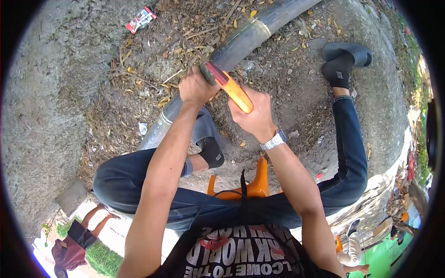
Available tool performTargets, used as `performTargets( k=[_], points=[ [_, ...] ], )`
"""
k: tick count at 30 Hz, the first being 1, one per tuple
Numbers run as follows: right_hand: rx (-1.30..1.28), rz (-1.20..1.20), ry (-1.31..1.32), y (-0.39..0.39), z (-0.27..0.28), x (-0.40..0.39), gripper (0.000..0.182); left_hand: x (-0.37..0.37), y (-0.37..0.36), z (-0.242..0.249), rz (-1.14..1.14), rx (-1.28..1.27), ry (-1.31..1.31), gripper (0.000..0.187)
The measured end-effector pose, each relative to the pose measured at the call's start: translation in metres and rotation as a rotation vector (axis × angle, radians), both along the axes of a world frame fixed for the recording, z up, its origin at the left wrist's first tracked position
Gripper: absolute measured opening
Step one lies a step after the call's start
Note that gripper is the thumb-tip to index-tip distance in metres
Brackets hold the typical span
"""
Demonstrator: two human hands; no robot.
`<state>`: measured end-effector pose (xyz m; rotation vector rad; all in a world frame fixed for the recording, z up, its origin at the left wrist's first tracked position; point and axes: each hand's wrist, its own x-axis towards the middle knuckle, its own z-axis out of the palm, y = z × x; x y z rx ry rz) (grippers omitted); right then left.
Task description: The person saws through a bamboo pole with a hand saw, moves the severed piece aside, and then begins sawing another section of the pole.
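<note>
A long grey-green bamboo pole [245, 41] with pale node rings slants over the ground from upper right to lower left. My left hand [197, 87] is wrapped round its middle. Close beside it, my right hand [255, 111] grips the orange handle of a saw [237, 95]. The saw's maroon front part lies over the bamboo, right by the left hand's fingers. Its blade is seen nearly edge-on, as a thin dark line running to the upper left. A metal-band watch is on my right wrist.
Below me is an orange plastic seat [259, 183]. My sandalled feet stand on either side, one by the bamboo. Dry leaves and a red wrapper [140, 20] lie on the dirt. Rough grey rock [51, 88] rises at left. Another person [74, 250] is at lower left, another at lower right.
</note>
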<state>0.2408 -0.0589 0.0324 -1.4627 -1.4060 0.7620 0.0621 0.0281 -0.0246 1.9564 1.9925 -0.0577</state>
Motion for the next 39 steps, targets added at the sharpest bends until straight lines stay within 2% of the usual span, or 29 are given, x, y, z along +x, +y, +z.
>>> performTargets(
  k=[2,3,4,6,8,10,11,14,16,18,19,24,27,28,30,31,32,34,35,36,38,39],
  points=[
    [0.044,0.145,-0.006,-0.032,-0.02,0.006,0.013,-0.012,-0.012,-0.045,-0.113,0.3,0.126,0.087],
    [0.023,0.119,-0.066,-0.046,-0.009,0.016,0.01,-0.013,-0.011,-0.046,-0.263,0.52,0.182,0.089],
    [-0.019,0.103,-0.106,-0.078,0.005,0.019,0.008,-0.01,0.006,-0.034,-0.253,0.527,0.184,0.089],
    [-0.054,0.16,-0.327,-0.154,0.012,0.061,0.007,-0.006,0.016,0.01,-0.037,-0.096,0.08,0.085],
    [-0.119,0.202,-0.472,-0.199,0.017,0.089,0.01,-0.007,0.007,0.003,-0.021,-0.094,0.098,0.085],
    [-0.101,0.264,-0.393,-0.191,-0.008,0.094,0.013,-0.002,0.009,-0.001,0.014,0.033,0.084,0.085],
    [-0.104,0.349,-0.304,-0.195,-0.012,0.096,0.017,-0.001,0.021,0.016,0.058,-0.164,0.087,0.086],
    [-0.026,0.363,-0.251,-0.187,-0.037,0.073,0.016,-0.008,0.027,0.008,0.035,-0.074,0.076,0.086],
    [0.056,0.285,-0.228,-0.188,-0.034,0.078,0.019,0.001,0.03,0.016,0.005,-0.081,0.1,0.085],
    [-0.124,0.215,-0.373,-0.205,-0.012,0.098,0.017,0.004,0.016,0.016,0.014,-0.072,0.125,0.084],
    [-0.162,0.151,-0.234,-0.198,0.002,0.104,0.014,0.004,0.013,0.013,-0.011,-0.027,0.137,0.083],
    [-0.156,0.156,-0.239,-0.213,0.012,0.099,0.013,0.004,0.009,0.006,0.007,0.026,0.113,0.081],
    [-0.131,0.153,-0.318,-0.196,0.011,0.083,0.011,0.004,0.011,0.007,0.033,-0.012,0.108,0.083],
    [-0.115,0.117,-0.223,-0.165,0.015,0.064,0.01,0.002,0.002,-0.003,0.032,-0.019,0.105,0.083],
    [-0.115,0.066,-0.125,-0.085,0.009,0.02,0.009,-0.003,-0.006,-0.027,-0.103,0.398,0.117,0.084],
    [-0.083,0.055,-0.091,-0.046,0.008,0.003,0.01,0.0,-0.004,-0.013,-0.025,0.211,0.082,0.085],
    [-0.055,0.048,-0.055,-0.02,0.012,-0.006,0.012,0.001,0.006,0.001,-0.031,0.223,0.082,0.085],
    [-0.07,0.051,-0.065,-0.006,0.017,-0.002,0.012,-0.002,0.017,0.024,0.016,-0.099,-0.003,0.083],
    [-0.102,0.058,-0.077,-0.007,0.02,0.002,0.012,0.001,0.014,0.018,0.021,-0.058,0.035,0.083],
    [-0.082,0.058,-0.092,-0.009,0.024,0.01,0.012,-0.001,0.004,-0.003,-0.042,0.162,0.063,0.081],
    [-0.233,0.005,0.085,-0.032,0.031,0.027,0.012,0.0,-0.008,-0.02,-0.08,0.316,0.103,0.079],
    [-0.216,-0.038,0.137,-0.042,0.04,0.035,0.015,0.002,0.001,-0.01,-0.053,0.315,0.101,0.079]
  ],
)
